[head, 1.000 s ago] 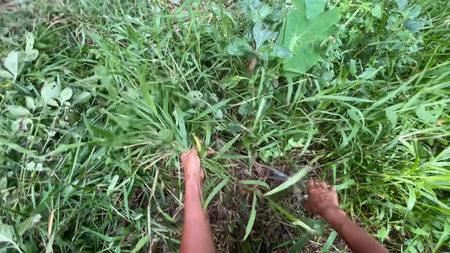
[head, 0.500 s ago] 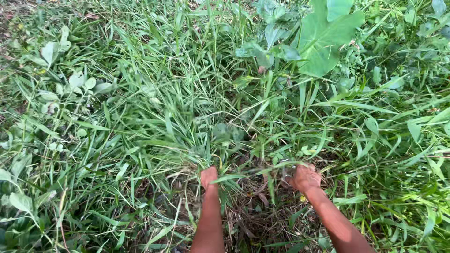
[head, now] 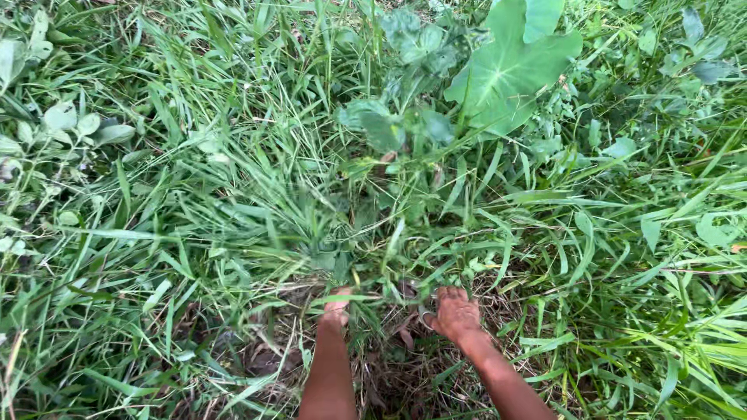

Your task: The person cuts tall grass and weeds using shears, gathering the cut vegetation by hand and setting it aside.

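A large heart-shaped leaf (head: 510, 74), light green with pale veins, stands at the top, right of the middle. Just left of it are smaller rounded leaves (head: 389, 124) of darker green, somewhat blurred. At the left edge grows a low plant with small oval leaves (head: 74, 124). Long narrow grass blades (head: 661, 233) cover the right side and lie in many directions. Near the bottom, dry brown stems and dead leaves (head: 264, 358) lie on the ground.

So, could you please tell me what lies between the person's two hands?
In the head view, a clump of grass rises between the left hand and the right hand, with dry brown stems at its base.
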